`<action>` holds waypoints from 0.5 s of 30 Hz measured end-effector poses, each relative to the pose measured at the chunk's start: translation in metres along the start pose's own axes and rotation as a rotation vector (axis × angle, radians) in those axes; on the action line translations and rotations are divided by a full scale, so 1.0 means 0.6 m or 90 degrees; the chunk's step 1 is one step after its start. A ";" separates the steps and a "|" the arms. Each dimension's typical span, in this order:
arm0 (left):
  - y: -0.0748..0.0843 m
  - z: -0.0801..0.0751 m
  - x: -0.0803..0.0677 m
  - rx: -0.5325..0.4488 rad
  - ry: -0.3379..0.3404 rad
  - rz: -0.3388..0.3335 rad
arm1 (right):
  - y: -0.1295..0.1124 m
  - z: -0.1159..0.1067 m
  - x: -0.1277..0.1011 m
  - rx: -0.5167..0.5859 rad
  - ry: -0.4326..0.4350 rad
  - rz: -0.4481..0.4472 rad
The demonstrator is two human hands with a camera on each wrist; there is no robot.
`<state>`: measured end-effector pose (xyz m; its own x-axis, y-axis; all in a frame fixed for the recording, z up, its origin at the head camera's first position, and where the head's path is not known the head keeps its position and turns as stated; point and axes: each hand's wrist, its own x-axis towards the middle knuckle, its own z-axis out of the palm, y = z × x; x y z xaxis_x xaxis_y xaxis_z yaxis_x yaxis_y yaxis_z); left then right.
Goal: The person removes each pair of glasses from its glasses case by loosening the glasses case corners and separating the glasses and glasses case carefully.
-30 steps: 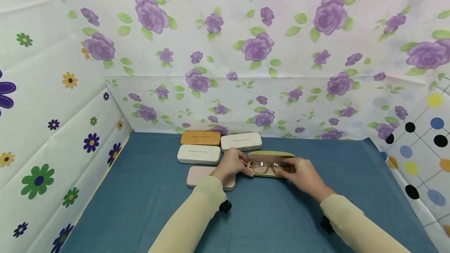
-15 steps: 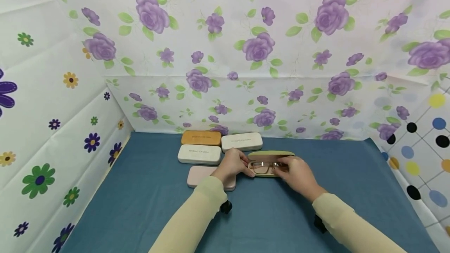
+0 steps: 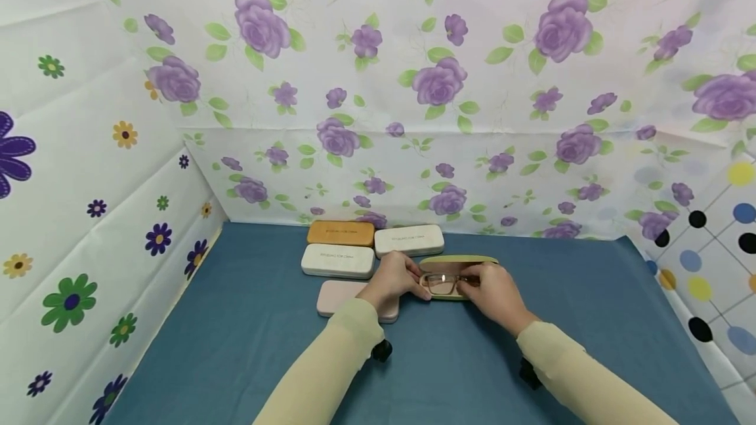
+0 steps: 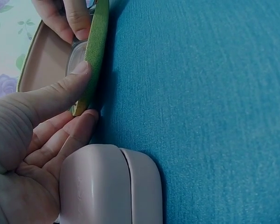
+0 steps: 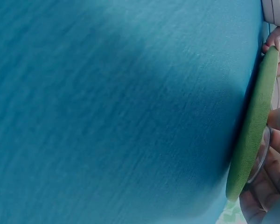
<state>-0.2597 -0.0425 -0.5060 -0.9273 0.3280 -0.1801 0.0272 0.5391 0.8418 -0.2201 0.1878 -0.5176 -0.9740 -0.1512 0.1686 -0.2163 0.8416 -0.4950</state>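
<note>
A green glasses case [image 3: 457,258] lies with its lid raised on the blue cloth, a pair of glasses [image 3: 440,285] inside it. At the case's left end, my left hand [image 3: 394,281] grips it; in the left wrist view the thumb [image 4: 67,91] lies over the rim and the fingers reach beneath. My right hand [image 3: 495,294] pinches the glasses near the bridge, covering the right lens in the head view. From the right wrist, the green front wall [image 5: 253,130] hides part of those fingers, and a clear lens [image 5: 263,156] shows beside them.
A pink case [image 3: 338,296] sits just left of the green one, partly behind my left wrist. Farther back are an orange case [image 3: 340,233] and two white cases, one at the left [image 3: 338,261] and one at the right [image 3: 409,240]. Flowered sheets [image 3: 378,84] rise behind the table.
My right hand has slid left along the glasses, from the right lens toward the bridge. The left hand keeps its hold on the case's end.
</note>
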 end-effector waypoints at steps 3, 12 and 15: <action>0.002 -0.001 -0.001 0.006 0.003 -0.003 | 0.002 -0.003 0.002 0.023 0.012 0.011; 0.003 0.000 -0.003 0.000 -0.004 0.009 | 0.013 -0.011 0.004 0.079 0.008 0.016; 0.003 -0.001 -0.003 -0.004 -0.010 0.011 | 0.016 -0.011 0.002 0.092 0.006 0.012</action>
<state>-0.2580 -0.0422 -0.5037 -0.9210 0.3487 -0.1737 0.0403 0.5289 0.8477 -0.2228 0.1992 -0.5164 -0.9774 -0.1316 0.1655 -0.2067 0.7602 -0.6160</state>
